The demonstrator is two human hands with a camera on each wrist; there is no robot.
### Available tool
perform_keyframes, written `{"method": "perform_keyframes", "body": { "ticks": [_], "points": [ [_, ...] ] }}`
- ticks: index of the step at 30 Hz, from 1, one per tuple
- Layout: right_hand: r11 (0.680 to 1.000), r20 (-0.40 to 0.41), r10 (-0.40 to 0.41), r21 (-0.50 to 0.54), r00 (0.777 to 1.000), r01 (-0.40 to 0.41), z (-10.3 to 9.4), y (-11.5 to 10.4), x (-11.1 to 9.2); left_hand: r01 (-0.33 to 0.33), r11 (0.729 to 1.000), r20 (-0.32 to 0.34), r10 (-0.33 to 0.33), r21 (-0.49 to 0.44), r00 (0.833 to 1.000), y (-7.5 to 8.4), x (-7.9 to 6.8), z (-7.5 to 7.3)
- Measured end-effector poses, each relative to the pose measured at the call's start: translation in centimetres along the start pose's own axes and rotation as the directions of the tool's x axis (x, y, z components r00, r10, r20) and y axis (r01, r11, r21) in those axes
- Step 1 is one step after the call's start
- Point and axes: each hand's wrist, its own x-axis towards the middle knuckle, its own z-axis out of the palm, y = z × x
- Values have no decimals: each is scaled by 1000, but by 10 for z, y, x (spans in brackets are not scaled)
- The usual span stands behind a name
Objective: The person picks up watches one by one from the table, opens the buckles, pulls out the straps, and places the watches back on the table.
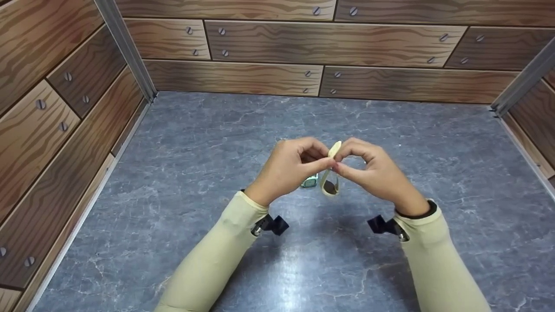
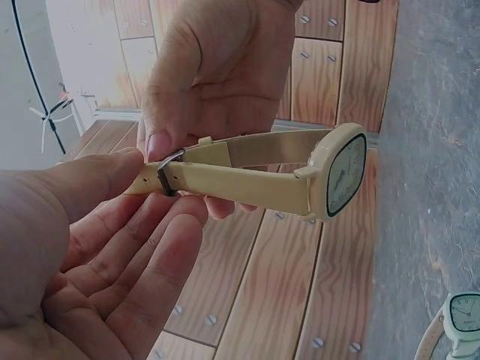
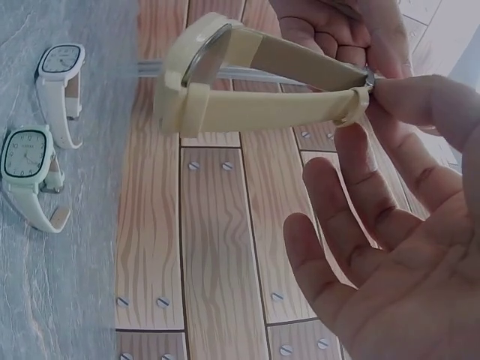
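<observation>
A cream-yellow wristwatch hangs in the air between both hands, its strap closed into a loop with the dial end lowest. Thumb and fingers of my left hand pinch the strap's tail beside the metal buckle. From the other side my right hand pinches the strap close to the buckle and strap keeper. Its other fingers spread loosely below the strap. Two more watches lie on the table: a mint-green one and a white one.
Below the hands is a grey-blue marbled tabletop. Wood-patterned panels wall it in at the back and sides, with metal posts at the corners. The mint-green watch is partly hidden behind the left hand in the head view.
</observation>
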Motion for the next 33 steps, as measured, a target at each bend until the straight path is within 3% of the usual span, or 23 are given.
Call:
{"method": "perform_keyframes", "body": {
  "ticks": [10,22,29,33],
  "points": [
    [995,-64,-98,-38,993,95,-1,2,1,21,999,-22,-22,-39,1000,0,1,-4],
    [985,-64,-99,-144,993,89,-4,3,-1,26,997,-55,-30,-72,998,-3,2,-9],
    [922,-58,-212,-342,976,180,-1,-1,-2,13,999,-65,-16,-40,998,-3,2,-9],
    [894,-35,-251,-392,967,218,2,-3,-2,9,1000,-69,-10,-23,998,-2,2,-9]
  ]
}}
